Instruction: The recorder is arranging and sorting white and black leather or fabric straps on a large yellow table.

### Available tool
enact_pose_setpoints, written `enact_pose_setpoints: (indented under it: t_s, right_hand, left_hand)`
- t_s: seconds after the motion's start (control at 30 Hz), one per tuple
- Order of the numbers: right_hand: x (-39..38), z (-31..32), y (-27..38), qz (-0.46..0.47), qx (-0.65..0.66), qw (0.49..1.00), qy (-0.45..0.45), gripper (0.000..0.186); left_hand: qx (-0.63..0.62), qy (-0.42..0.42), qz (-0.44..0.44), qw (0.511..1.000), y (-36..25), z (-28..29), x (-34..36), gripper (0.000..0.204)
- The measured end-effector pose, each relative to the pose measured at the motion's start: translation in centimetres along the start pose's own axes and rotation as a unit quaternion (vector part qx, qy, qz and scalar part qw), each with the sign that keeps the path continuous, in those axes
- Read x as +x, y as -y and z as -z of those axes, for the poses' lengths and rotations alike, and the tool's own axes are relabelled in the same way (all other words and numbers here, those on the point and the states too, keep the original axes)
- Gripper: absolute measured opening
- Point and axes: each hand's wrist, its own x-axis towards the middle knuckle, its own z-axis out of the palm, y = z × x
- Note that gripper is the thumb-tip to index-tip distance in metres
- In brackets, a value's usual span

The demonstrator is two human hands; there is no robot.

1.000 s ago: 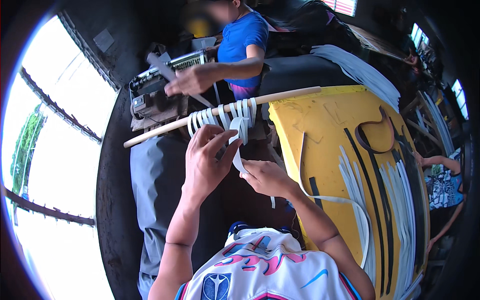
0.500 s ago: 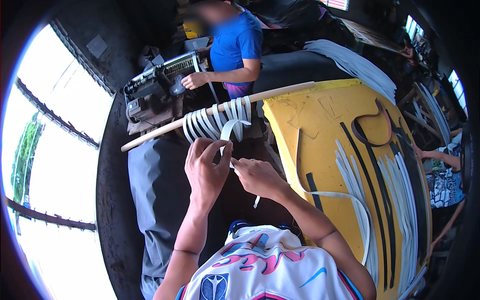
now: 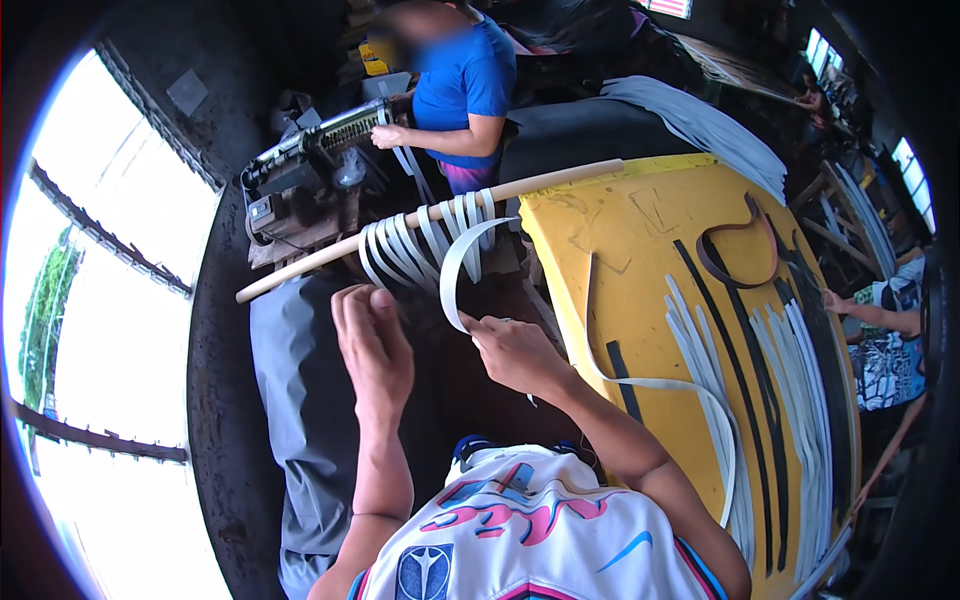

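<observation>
"State of the hands?"

"The right hand (image 3: 515,350) grips a white strip (image 3: 450,285) between thumb and fingers. The left hand (image 3: 375,345) is loosely open, fingers bent and pointing far, apart from the strip."

"Position of the strip?"

"It rises from the right fingertips, bows left, and curls over rightward in front of the wooden pole (image 3: 300,271). Whether it touches the loops (image 3: 405,245) hung there, I cannot tell."

"And the pole?"

"It lies slantwise on the far side of the hands, right end over the far edge of the yellow table (image 3: 640,285). A dark cover (image 3: 285,400) drapes the left side."

"Contents of the table?"

"Grey strips (image 3: 780,370) in lengthwise bunches, black strips (image 3: 720,340) between them, and a curled brown strap (image 3: 774,255) toward the far right."

"Other persons?"

"A co-worker in a blue shirt (image 3: 465,85) stands far, beside a machine (image 3: 290,175)."
</observation>
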Motion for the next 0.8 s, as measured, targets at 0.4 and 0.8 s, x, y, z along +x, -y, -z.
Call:
enact_pose_setpoints:
  t_s: [0.4, 0.8]
  right_hand:
    - [-5.5, 5.6, -1.4, 0.158, -0.049, 0.986, 0.015, 0.048]
    - [-7.8, 5.6, -0.6, 0.171, -0.063, 0.981, 0.066, 0.052]
  left_hand:
    - [0.015, 0.302, 0.234, 0.924, 14.0, -1.7, -9.8, 0.052]
    - [-0.608, 0.289, 0.334, 0.660, 1.7, -1.9, -1.2, 0.047]
